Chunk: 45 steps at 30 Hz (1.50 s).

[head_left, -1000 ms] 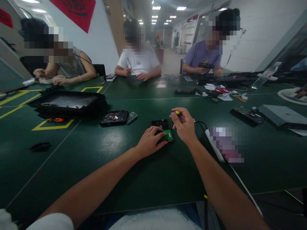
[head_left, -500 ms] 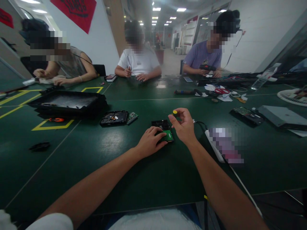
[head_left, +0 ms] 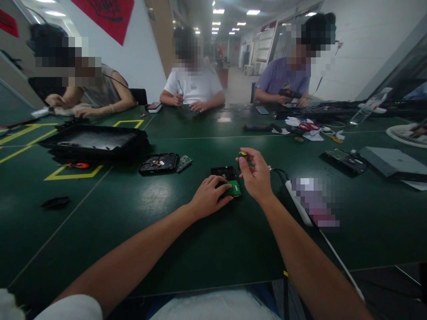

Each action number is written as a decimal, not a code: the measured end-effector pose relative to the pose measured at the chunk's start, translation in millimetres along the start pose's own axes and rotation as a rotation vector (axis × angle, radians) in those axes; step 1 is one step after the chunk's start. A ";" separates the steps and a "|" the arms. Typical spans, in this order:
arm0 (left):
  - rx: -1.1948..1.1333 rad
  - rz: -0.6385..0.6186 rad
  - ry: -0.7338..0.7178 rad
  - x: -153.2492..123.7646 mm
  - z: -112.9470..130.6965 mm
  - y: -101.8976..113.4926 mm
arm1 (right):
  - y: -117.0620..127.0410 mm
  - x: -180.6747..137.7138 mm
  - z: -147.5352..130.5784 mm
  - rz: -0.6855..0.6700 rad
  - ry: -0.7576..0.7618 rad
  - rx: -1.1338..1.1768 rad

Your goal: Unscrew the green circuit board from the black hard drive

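i have my left hand (head_left: 207, 196) grasping a flat green circuit board (head_left: 235, 189), likely to steady it; my right hand (head_left: 258, 178) pinches a yellow-topped tool (head_left: 244, 154).

Green circuit board (head_left: 235, 189) partly hidden

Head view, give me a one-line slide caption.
Left hand rests on a green circuit board while the right hand holds a small yellow-topped object.
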<state>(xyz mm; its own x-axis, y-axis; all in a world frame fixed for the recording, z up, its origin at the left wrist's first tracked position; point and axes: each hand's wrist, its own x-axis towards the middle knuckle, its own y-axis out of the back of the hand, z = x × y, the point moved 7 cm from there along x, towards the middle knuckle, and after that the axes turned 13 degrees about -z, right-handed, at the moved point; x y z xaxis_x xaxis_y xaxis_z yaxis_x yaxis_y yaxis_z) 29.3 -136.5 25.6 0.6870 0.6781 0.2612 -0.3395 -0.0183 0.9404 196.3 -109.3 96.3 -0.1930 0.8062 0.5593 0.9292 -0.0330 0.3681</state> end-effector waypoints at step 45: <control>0.030 -0.004 -0.008 -1.0 -2.8 -0.4 | -12.8 16.8 -28.6 -0.074 0.202 -0.475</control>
<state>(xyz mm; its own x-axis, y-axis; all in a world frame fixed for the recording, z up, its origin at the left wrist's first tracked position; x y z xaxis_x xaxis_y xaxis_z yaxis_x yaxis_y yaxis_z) 27.0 -135.1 24.4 0.6932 0.6724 0.2595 -0.3175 -0.0383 0.9475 172.1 -112.3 122.2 -0.3534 0.6883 0.6335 0.6744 -0.2819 0.6825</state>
